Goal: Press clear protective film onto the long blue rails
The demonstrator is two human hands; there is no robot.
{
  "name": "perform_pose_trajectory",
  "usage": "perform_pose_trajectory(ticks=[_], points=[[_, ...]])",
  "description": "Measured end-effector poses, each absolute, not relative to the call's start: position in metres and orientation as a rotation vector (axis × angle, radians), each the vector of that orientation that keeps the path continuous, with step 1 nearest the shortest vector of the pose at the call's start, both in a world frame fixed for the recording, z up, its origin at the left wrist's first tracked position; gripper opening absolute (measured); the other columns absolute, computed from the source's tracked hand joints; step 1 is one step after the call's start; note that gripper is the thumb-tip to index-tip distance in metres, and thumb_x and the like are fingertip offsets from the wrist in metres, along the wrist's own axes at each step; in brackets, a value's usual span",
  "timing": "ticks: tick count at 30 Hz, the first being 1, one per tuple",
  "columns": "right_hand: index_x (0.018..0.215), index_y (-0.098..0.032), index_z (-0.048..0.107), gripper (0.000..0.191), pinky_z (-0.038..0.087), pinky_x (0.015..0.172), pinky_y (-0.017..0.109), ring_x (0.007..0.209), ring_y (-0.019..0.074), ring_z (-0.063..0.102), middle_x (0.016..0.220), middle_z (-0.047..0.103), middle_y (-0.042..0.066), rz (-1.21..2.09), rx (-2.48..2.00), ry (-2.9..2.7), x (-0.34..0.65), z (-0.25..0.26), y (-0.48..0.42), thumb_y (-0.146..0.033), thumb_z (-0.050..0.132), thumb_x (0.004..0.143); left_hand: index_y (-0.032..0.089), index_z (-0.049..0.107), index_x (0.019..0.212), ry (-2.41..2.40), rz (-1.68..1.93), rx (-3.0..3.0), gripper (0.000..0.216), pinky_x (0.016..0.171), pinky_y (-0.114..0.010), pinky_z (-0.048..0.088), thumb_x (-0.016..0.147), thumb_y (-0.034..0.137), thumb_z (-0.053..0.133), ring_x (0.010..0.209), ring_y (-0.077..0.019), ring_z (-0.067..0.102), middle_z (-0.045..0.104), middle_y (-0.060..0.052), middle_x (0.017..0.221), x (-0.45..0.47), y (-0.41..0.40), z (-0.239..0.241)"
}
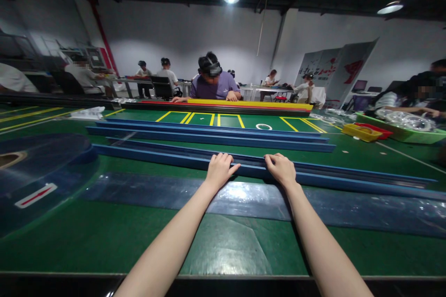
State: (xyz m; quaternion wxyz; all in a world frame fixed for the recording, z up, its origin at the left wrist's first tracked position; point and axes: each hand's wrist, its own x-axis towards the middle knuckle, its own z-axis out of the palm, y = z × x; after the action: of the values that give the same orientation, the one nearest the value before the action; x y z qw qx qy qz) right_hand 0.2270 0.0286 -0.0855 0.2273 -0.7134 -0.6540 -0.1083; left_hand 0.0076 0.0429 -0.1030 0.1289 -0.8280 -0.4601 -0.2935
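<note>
Beyond the green worktop (87, 250), with its yellow marking lines, people sit at other tables before a pale wall (156, 32), and a co-worker (218, 87) in purple bends over a yellow strip (251, 102) opposite me. As I judge it, the step in hand is steadying or lining up the near blue channel (252, 171), which lies lengthwise across the worktop in front of me, just beyond a flat shiny sheet (251, 200). From here, any move seems to call for both hands acting together and evenly, since the channel runs far past them on either side.

My left hand (219, 170) is partly closed over the channel, fingers bent across its top and thumb stretched out towards the right. My right hand (281, 170) grasps it likewise, a short gap away, knuckles bent and thumb side turned inward. How firmly either presses, I cannot tell. Another blue channel (216, 138) lies behind, apart from my hands; a large roll (52, 167) sits at the left.
</note>
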Motion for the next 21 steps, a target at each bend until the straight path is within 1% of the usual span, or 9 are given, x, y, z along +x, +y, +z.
perform_pose_trajectory(ticks=[5,9,13,15,18,21], points=[[0.09,-0.029,0.071,0.034,0.033,0.059,0.024,0.08,0.0168,0.059,0.091,0.066,0.002,-0.283,-2.024,-1.715,0.257,-0.087,0.022,-0.038,0.038,0.084,0.017,0.059,0.08,-1.339,-0.844,-2.421,0.036,0.072,-0.031,0.032,0.085,0.05,0.044,0.083,-0.0191,0.053,0.063,-0.004,0.084,0.007,0.043,-0.103],[0.09,-0.029,0.071,0.033,0.033,0.059,0.024,0.078,0.0162,0.059,0.091,0.066,0.001,-0.295,-2.042,-1.678,0.269,-0.088,0.019,-0.037,0.039,0.084,0.017,0.061,0.081,-1.324,-0.813,-2.419,0.043,0.073,-0.033,0.032,0.083,0.056,0.042,0.085,-0.0197,0.053,0.063,-0.005,0.086,0.007,0.045,-0.106],[0.091,-0.028,0.07,0.033,0.032,0.059,0.024,0.078,0.0162,0.058,0.089,0.066,0.002,-0.304,-2.048,-1.687,0.268,-0.087,0.019,-0.036,0.038,0.084,0.018,0.062,0.081,-1.305,-0.777,-2.422,0.045,0.073,-0.033,0.032,0.082,0.058,0.042,0.086,-0.0203,0.053,0.063,-0.004,0.089,0.007,0.045,-0.108],[0.089,-0.026,0.07,0.035,0.032,0.059,0.024,0.076,0.0163,0.058,0.086,0.066,0.004,-0.338,-2.071,-1.684,0.264,-0.087,0.02,-0.036,0.037,0.086,0.018,0.063,0.081,-1.307,-0.766,-2.424,0.045,0.073,-0.033,0.032,0.082,0.057,0.043,0.086,-0.0202,0.053,0.063,-0.004,0.089,0.008,0.045,-0.108],[0.082,-0.02,0.068,0.039,0.032,0.061,0.026,0.075,0.0171,0.057,0.08,0.066,0.007,-0.456,-2.067,-1.737,0.255,-0.086,0.022,-0.034,0.032,0.088,0.018,0.063,0.08,-1.308,-0.756,-2.432,0.043,0.072,-0.033,0.033,0.082,0.056,0.044,0.086,-0.0197,0.054,0.063,-0.004,0.088,0.008,0.045,-0.107],[0.079,-0.016,0.065,0.037,0.033,0.067,0.028,0.077,0.0182,0.057,0.082,0.066,0.009,-0.555,-1.955,-1.823,0.245,-0.088,0.024,-0.029,0.032,0.088,0.018,0.063,0.078,-1.309,-0.767,-2.438,0.041,0.071,-0.032,0.033,0.083,0.055,0.044,0.085,-0.0191,0.054,0.063,-0.004,0.086,0.008,0.045,-0.107]])
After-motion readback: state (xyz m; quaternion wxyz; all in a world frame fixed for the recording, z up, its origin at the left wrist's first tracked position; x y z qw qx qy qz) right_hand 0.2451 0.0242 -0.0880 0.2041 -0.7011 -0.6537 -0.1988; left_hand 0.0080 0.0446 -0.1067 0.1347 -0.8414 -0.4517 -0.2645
